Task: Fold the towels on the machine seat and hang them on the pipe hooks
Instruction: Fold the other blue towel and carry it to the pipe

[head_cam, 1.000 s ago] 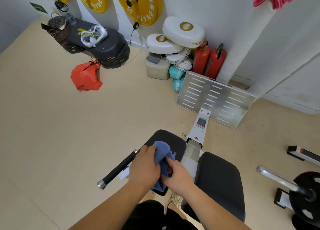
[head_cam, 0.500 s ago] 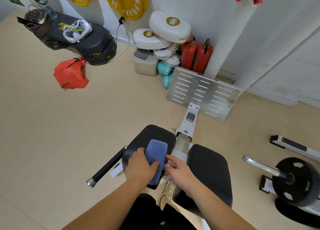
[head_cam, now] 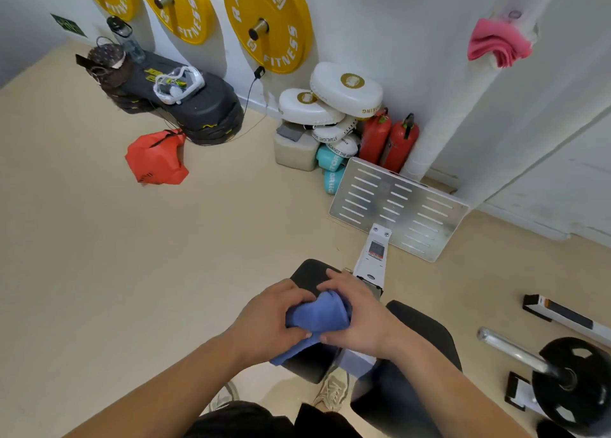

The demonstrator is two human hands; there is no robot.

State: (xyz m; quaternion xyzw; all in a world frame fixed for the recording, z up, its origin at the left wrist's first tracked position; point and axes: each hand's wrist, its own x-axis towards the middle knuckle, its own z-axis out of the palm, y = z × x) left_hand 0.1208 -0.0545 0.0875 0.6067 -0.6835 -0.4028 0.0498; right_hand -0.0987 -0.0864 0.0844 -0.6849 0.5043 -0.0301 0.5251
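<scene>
A blue towel (head_cam: pixel 317 318) is bunched between both my hands above the left black seat pad (head_cam: pixel 305 272) of the machine. My left hand (head_cam: pixel 267 322) grips its left side with curled fingers. From the right, my right hand (head_cam: pixel 358 318) curls over the towel's top. A tail of the towel hangs down below my left hand. A pink towel (head_cam: pixel 497 42) hangs high up on the white wrapped pipe (head_cam: pixel 469 90) at the upper right. The hook under it is hidden.
The right black seat pad (head_cam: pixel 420 332) and the metal footplate (head_cam: pixel 400 206) lie ahead. Two red extinguishers (head_cam: pixel 388 140), white pads and yellow weight plates (head_cam: pixel 267 21) line the wall. An orange bag (head_cam: pixel 153 160) lies left. A barbell with a plate (head_cam: pixel 568 378) sits right.
The towel lay folded flat on the left pad under my left hand; now both hands have gathered it up into a bunch. The view has tilted upward.
</scene>
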